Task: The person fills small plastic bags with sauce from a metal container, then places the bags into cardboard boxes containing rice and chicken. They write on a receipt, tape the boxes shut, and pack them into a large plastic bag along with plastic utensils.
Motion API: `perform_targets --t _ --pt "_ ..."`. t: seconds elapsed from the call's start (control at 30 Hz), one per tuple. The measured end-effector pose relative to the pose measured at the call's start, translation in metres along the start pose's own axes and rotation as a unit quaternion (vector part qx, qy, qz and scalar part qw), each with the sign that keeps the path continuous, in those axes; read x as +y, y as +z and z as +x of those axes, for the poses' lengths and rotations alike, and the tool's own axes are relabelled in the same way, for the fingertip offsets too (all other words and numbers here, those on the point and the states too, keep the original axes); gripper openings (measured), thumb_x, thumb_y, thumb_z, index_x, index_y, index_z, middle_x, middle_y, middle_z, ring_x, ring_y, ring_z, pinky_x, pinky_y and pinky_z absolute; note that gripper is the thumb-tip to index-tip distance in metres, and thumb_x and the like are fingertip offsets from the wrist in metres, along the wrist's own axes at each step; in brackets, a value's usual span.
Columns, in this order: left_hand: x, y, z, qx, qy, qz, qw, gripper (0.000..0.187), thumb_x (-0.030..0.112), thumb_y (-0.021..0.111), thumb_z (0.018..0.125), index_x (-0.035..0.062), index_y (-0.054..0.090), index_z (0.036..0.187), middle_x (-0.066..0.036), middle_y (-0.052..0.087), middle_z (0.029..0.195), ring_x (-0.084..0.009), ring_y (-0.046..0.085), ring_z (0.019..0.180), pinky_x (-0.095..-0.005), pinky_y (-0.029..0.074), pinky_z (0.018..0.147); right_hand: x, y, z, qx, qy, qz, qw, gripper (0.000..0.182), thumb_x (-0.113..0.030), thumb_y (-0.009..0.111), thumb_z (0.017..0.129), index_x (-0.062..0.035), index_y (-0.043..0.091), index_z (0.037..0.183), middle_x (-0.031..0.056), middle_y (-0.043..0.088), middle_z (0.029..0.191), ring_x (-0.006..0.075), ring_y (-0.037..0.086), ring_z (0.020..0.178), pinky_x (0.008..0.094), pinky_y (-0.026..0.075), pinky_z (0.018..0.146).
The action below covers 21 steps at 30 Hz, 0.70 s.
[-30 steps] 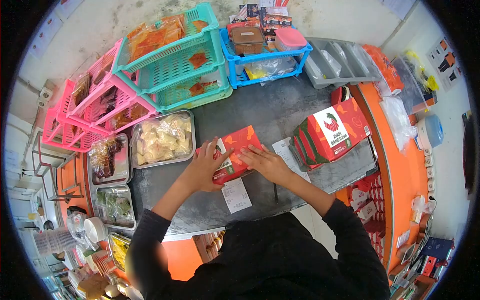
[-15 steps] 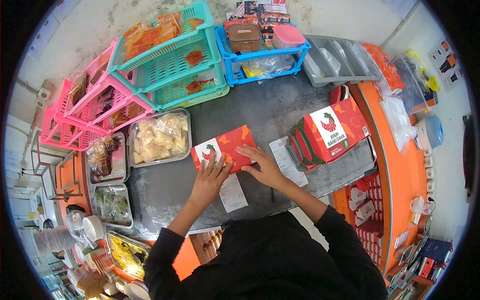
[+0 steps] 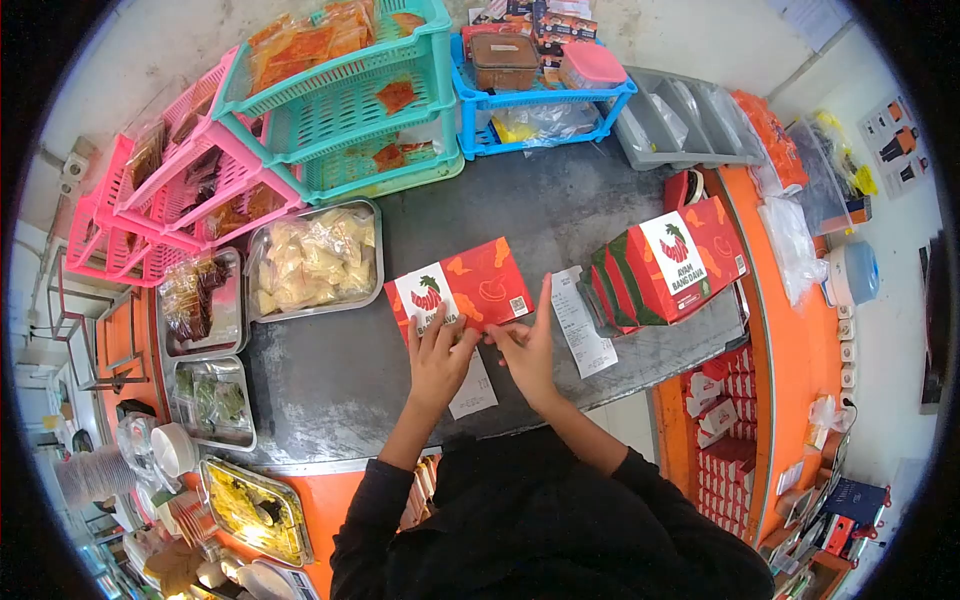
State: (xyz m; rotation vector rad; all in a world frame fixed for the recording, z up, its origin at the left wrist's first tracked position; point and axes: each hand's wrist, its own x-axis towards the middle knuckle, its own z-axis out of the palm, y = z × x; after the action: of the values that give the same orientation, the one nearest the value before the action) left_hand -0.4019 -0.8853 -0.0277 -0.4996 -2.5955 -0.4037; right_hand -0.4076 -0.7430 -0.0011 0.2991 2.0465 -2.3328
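Observation:
A red box with a white logo panel (image 3: pixel 490 284) lies on the dark counter in front of me. My left hand (image 3: pixel 439 354) rests on its near left part, fingers apart. At the box's near edge is my right hand (image 3: pixel 526 352), index finger stretched up and thumb toward the edge. Partly under the box and my left hand lies a paper receipt (image 3: pixel 474 390). A second receipt (image 3: pixel 582 325) lies right of my right hand, beside a stack of red boxes (image 3: pixel 680 262).
Metal trays with bagged food (image 3: pixel 318 262) stand at the left. Teal baskets (image 3: pixel 350 110), pink baskets (image 3: pixel 180 190) and a blue rack (image 3: pixel 540 97) line the back. A grey divided tray (image 3: pixel 690 120) is at the back right. The counter's front edge (image 3: pixel 330 466) runs near my body.
My right hand has moved off the top of the red box to its near edge. The box's printed code now shows. The whole view has shifted slightly.

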Motion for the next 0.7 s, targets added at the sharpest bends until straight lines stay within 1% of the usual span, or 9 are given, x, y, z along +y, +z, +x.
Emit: perform_targets --t 0.13,0.27,0.33,0.4,0.43,0.5,0.6,0.67,0.7 --pt "0.007 -0.008 0.008 -0.054 0.009 0.080 0.995 0.037 0.016 0.055 0.078 0.0301 0.056 0.112 -0.004 0.053 0.101 -0.0261 0.049 0.103 -0.0524 0.031 0.093 0.030 -0.007 0.009 0.003 0.048 -0.023 0.999 0.092 -0.005 0.065 0.077 -0.0107 -0.002 0.140 0.0055 0.060 0.069 0.0093 0.058 0.062 0.0202 0.043 0.045" --pt "0.009 -0.015 0.015 -0.080 -0.033 0.018 0.996 0.045 0.018 0.056 0.077 0.0214 0.050 0.121 -0.007 0.052 0.106 -0.0257 0.049 0.101 -0.0510 0.032 0.092 0.073 -0.027 -0.020 0.014 -0.044 -0.244 0.969 0.067 -0.017 0.069 0.074 -0.0028 0.030 0.127 0.0081 0.056 0.063 0.0178 0.059 0.059 0.0295 0.046 0.051" --pt "0.014 -0.021 0.013 -0.053 -0.132 -0.161 0.977 0.047 0.017 0.056 0.078 0.0082 0.047 0.123 -0.013 0.048 0.110 -0.0300 0.047 0.103 -0.0476 0.032 0.093 0.075 -0.023 -0.034 -0.004 -0.033 -0.309 0.950 0.056 -0.025 0.069 0.074 -0.0004 0.045 0.118 0.0096 0.056 0.063 0.0222 0.059 0.058 0.0330 0.047 0.054" --pt "0.018 -0.033 -0.004 0.001 -0.173 -0.177 0.969 0.049 0.016 0.056 0.079 0.0039 0.043 0.124 -0.015 0.046 0.111 -0.0306 0.046 0.104 -0.0454 0.032 0.094 0.061 -0.006 -0.035 -0.097 -0.007 -0.562 0.821 0.043 -0.041 0.067 0.071 -0.0001 0.061 0.084 0.0126 0.059 0.066 0.0285 0.060 0.060 0.0363 0.047 0.053" --pt "0.022 -0.040 -0.018 0.055 -0.212 -0.190 0.957 0.051 0.015 0.056 0.079 -0.0004 0.039 0.125 -0.017 0.045 0.112 -0.0312 0.044 0.105 -0.0432 0.032 0.094 0.071 -0.003 -0.029 -0.094 -0.005 -0.562 0.822 0.043 -0.041 0.067 0.071 -0.0001 0.061 0.084 0.0126 0.059 0.066 0.0285 0.060 0.060 0.0363 0.047 0.053" --pt "0.035 -0.029 -0.073 0.153 -0.440 -0.304 0.831 0.055 0.013 0.056 0.081 0.0019 0.032 0.129 -0.017 0.045 0.113 -0.0284 0.041 0.110 -0.0397 0.031 0.094 0.098 -0.003 -0.017 -0.146 0.004 -0.532 0.834 0.047 -0.047 0.064 0.070 0.0004 0.062 0.068 0.0155 0.061 0.066 0.0319 0.060 0.062 0.0401 0.045 0.052" --pt "0.024 -0.008 -0.126 0.102 -0.521 -0.381 0.757 0.057 0.012 0.056 0.083 0.0030 0.026 0.130 -0.015 0.045 0.114 -0.0247 0.042 0.109 -0.0395 0.033 0.092 0.092 -0.010 -0.015 -0.247 0.132 -0.400 0.873 0.045 -0.043 0.066 0.071 0.0006 0.061 0.064 0.0124 0.056 0.056 0.0219 0.052 0.049 0.0363 0.041 0.051" --pt "0.028 -0.019 -0.115 0.079 -0.697 -0.590 0.400 0.060 0.005 0.057 0.081 0.0035 0.024 0.131 -0.013 0.044 0.116 -0.0231 0.045 0.105 -0.0366 0.037 0.089 0.076 -0.022 -0.036 -0.295 0.148 -0.336 0.882 0.043 -0.041 0.066 0.072 0.0007 0.061 0.064 0.0118 0.054 0.053 0.0210 0.051 0.048 0.0362 0.040 0.050" --pt "0.031 -0.023 -0.112 0.075 -0.694 -0.595 0.399 0.060 0.005 0.057 0.081 0.0035 0.024 0.131 -0.013 0.044 0.116 -0.0231 0.045 0.105 -0.0366 0.037 0.089 0.064 -0.031 -0.049 -0.348 0.163 -0.274 0.882 0.041 -0.038 0.066 0.073 0.0009 0.061 0.063 0.0112 0.053 0.050 0.0201 0.050 0.048 0.0361 0.040 0.050"
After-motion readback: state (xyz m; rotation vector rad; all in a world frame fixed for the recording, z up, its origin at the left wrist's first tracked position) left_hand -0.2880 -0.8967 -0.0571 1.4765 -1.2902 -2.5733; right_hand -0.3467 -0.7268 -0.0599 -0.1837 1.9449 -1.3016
